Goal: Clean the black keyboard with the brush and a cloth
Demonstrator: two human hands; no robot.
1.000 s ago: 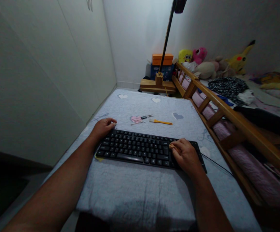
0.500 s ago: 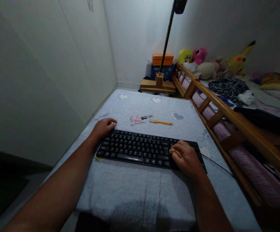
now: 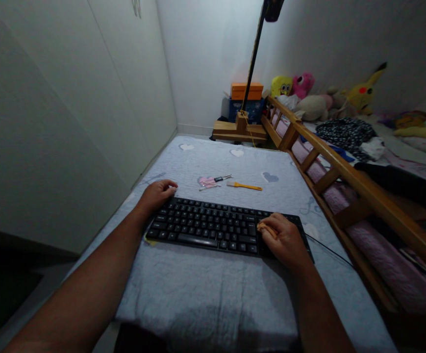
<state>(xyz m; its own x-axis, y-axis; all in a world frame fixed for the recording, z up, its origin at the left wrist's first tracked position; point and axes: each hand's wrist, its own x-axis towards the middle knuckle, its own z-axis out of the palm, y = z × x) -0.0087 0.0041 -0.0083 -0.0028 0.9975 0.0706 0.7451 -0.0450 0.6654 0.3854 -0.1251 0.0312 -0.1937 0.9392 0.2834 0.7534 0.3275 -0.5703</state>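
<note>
Currently, black keyboard (image 3: 216, 227) lies flat on pale blue cloth-covered table (image 3: 213, 289), long axis approx. left-to-right, cable exiting at its right end. Left hand (image 3: 156, 194) rests on the keyboard's top-left corner; fingers curl loosely over the back edge, touching the frame, not clamped on anything. Right hand (image 3: 284, 239) sits on the keyboard's right section, over the keys; fingers are bunched together, pinching a small orange-tan item (image 3: 263, 227) against the keys. Item ID: cannot tell, too small and partly covered.

Behind the keyboard, well apart from both hands: small screwdriver (image 3: 222, 178) w/ black handle, lying partly on a pink heart patch of the cloth; just right of it, yellow-handled brush (image 3: 244, 186), lying flat.

Far end of table: wooden stand (image 3: 239, 129) carrying a dark pole. Right side: wooden bed rail (image 3: 345, 171), plush toys (image 3: 308, 95) beyond it. Left side: plain white wall.
</note>
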